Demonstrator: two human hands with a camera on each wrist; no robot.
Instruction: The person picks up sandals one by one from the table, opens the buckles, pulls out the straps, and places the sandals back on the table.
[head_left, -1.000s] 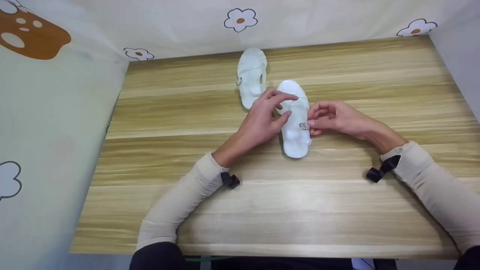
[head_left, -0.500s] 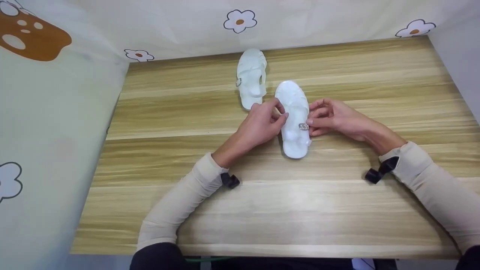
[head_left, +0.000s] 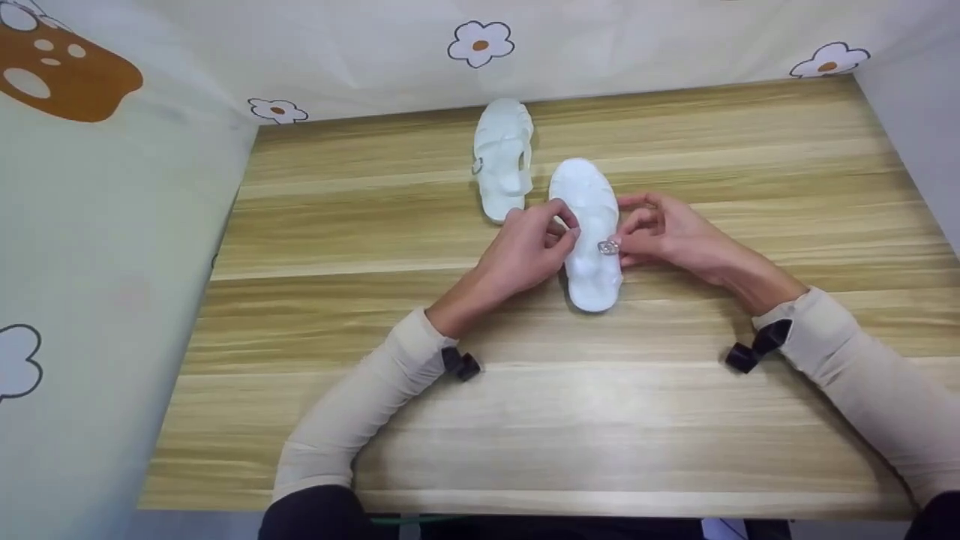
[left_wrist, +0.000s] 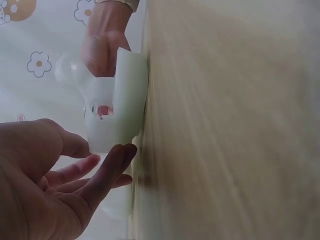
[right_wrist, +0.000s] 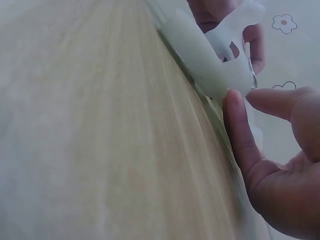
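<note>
A white sandal [head_left: 594, 289] lies sole down on the table, toe away from me, with a small silver buckle [head_left: 608, 247] at its right side. My left hand [head_left: 529, 244] is at the sandal's left edge, thumb and fingers pinching the strap there. From the right, my right hand [head_left: 671, 232] holds the other side, its thumb by the buckle and its fingers along the edge. In the left wrist view the sandal [left_wrist: 131, 95] stands side-on, its strap [left_wrist: 100, 135] under my left thumb. The right wrist view has my right thumb and a finger against the sandal [right_wrist: 192, 50].
A second white sandal [head_left: 499, 142] lies farther back to the left, near the wall. Beneath both is a wood-grain table [head_left: 525, 427]. A pale curtain-like wall [head_left: 637, 45] with printed flowers borders the table's back and left.
My left hand has drawn its spread fingers back from over the sandal and now pinches its left edge. The sandal has shifted very slightly away from me; my right hand stays at its right edge.
</note>
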